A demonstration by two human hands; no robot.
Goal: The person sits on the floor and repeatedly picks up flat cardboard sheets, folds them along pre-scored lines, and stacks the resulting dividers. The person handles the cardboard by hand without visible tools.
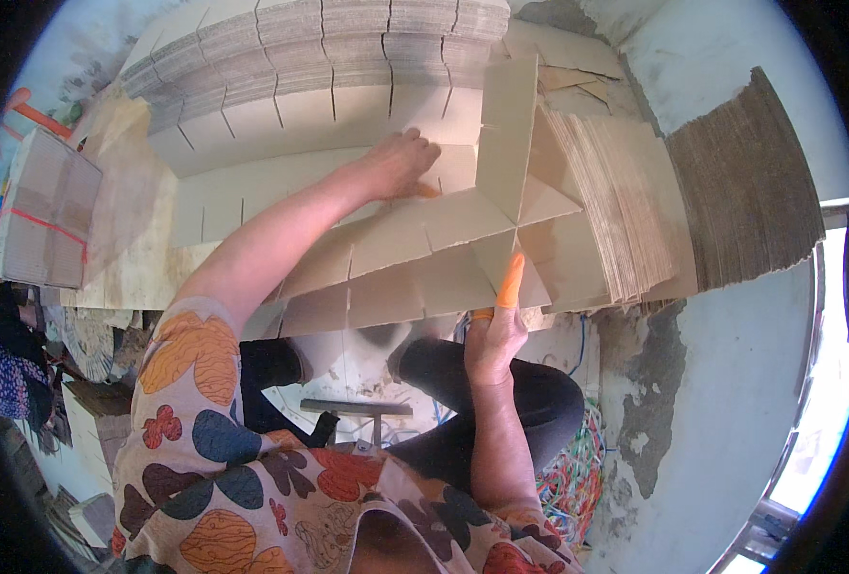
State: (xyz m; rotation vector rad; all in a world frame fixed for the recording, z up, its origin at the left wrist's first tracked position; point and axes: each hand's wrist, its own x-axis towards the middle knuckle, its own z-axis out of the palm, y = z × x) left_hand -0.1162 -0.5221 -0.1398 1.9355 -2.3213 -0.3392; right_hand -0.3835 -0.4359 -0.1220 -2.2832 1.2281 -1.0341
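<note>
A long slotted cardboard strip [386, 237] slants across the bench in front of me. A shorter cardboard piece [507, 134] stands upright and crosses it near its right end. My right hand [497, 340] grips the cardboard at this crossing from below, its thumb in an orange finger cover pointing up. Beyond the long strip, my left hand [401, 165] is curled, with a blurred orange-covered fingertip near the strip's upper edge. What its fingers hold, if anything, is hidden.
Tall stacks of slotted cardboard strips [295, 72] fill the back of the bench. Pale cardboard pieces [616, 206] lean at the right beside a darker stack [745, 182]. A red-tied cardboard bundle [49, 210] sits at the left edge. Tangled coloured straps [578, 469] lie on the floor.
</note>
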